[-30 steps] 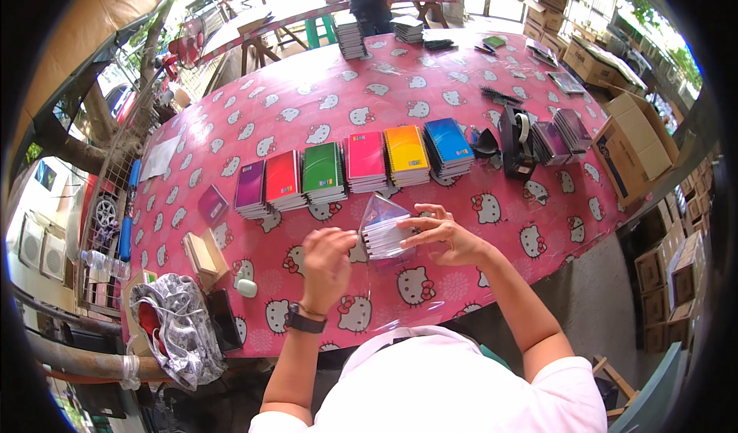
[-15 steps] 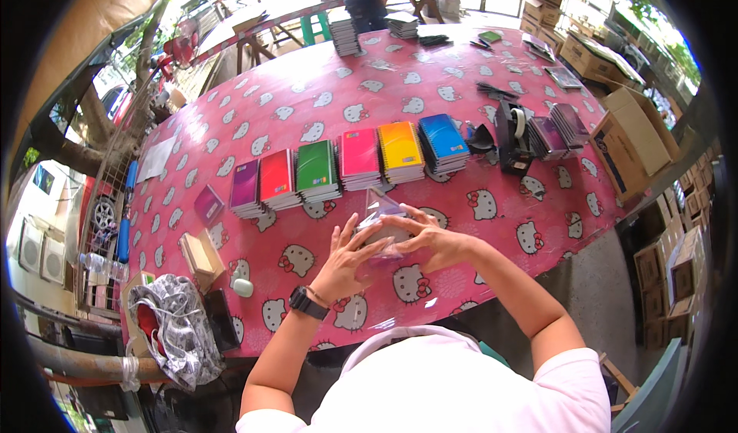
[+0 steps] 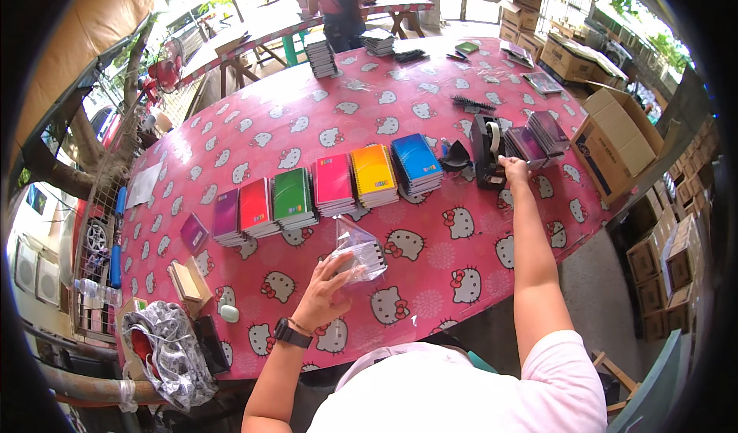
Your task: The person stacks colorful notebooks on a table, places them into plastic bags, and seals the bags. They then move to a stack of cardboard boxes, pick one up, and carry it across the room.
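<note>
right hand (image 3: pixel 513 170) has left the bagged notebook bundle (image 3: pixel 360 254) and now reaches to the black tape dispenser (image 3: pixel 486 150) at two o'clock, fingers touching it; left hand (image 3: pixel 327 298) alone grips the bundle, table centre.

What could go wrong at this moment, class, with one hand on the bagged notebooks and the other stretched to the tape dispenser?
1. The left hand alone pins the clear bag of notebooks; its loose open top could unfold, or the notebooks slide out.
2. The right hand reaches far across to the black tape dispenser; the forearm passes near the blue notebook stack and might nudge it.
</note>
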The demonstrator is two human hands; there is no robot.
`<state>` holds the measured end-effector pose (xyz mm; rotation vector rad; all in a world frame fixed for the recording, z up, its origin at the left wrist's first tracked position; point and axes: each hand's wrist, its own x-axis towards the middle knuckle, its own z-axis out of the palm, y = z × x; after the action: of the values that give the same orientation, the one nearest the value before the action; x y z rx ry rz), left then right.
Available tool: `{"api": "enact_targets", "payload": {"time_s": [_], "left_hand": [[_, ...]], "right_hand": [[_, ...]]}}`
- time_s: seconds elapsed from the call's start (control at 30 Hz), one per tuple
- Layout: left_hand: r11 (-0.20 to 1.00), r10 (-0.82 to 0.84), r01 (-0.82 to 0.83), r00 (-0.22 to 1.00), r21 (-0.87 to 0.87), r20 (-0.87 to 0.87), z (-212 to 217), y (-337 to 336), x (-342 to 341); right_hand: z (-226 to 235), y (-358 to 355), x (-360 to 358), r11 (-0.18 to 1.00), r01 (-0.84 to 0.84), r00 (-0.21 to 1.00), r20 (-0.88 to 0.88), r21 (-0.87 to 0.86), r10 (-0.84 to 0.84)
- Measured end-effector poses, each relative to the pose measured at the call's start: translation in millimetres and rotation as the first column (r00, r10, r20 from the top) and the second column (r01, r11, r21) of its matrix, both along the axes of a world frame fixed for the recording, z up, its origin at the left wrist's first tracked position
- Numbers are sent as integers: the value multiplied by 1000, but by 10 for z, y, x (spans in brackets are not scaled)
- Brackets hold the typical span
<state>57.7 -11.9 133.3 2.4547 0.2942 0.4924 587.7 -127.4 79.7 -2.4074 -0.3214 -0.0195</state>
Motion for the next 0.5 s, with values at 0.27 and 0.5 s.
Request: {"api": "enact_targets", "payload": {"time_s": [0.27,0.5], "left_hand": [[1000,24,-24,999,7,-39,46,-23,-25],[991,38,-18,987,129,-155,127,20,-103]], "right_hand": [[-437,-455,-463,737,39,932,-290,675,217],[697,372,-2006,589,-501,245,-549,634,799]]}}
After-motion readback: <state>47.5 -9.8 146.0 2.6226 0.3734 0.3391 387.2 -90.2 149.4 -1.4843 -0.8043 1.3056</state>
